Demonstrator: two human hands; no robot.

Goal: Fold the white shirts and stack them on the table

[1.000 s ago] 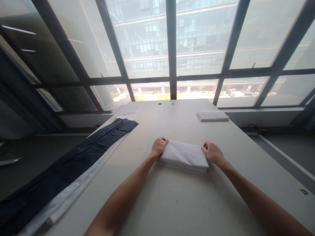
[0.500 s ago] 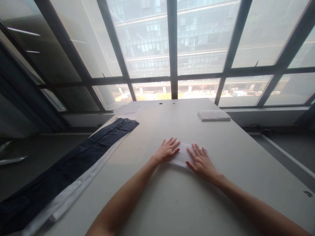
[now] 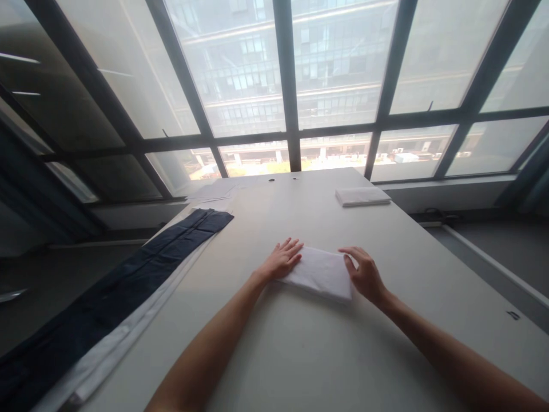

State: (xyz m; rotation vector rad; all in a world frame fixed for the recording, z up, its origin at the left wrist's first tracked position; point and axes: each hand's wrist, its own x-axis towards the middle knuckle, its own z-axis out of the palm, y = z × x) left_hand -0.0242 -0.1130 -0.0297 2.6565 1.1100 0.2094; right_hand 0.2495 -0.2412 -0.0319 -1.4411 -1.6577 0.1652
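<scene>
A white cloth (image 3: 321, 271), folded into a flat rectangle, lies in the middle of the pale table (image 3: 300, 349). My left hand (image 3: 282, 259) rests flat on the cloth's left edge with its fingers spread. At the cloth's right edge sits my right hand (image 3: 364, 273), fingers curved and the thumb touching the cloth's far right corner. Neither hand has the cloth lifted.
Another folded white cloth (image 3: 362, 196) lies at the table's far right. Long dark blue fabric (image 3: 128, 280) over a white strip (image 3: 124, 337) runs along the left edge. Flat white sheets (image 3: 214, 191) lie at the far left corner. Large windows rise behind the table.
The hands went from gripping the cloth's ends to pressing flat on it. Now they have slid apart; the left stays flat, the right curls at the right edge.
</scene>
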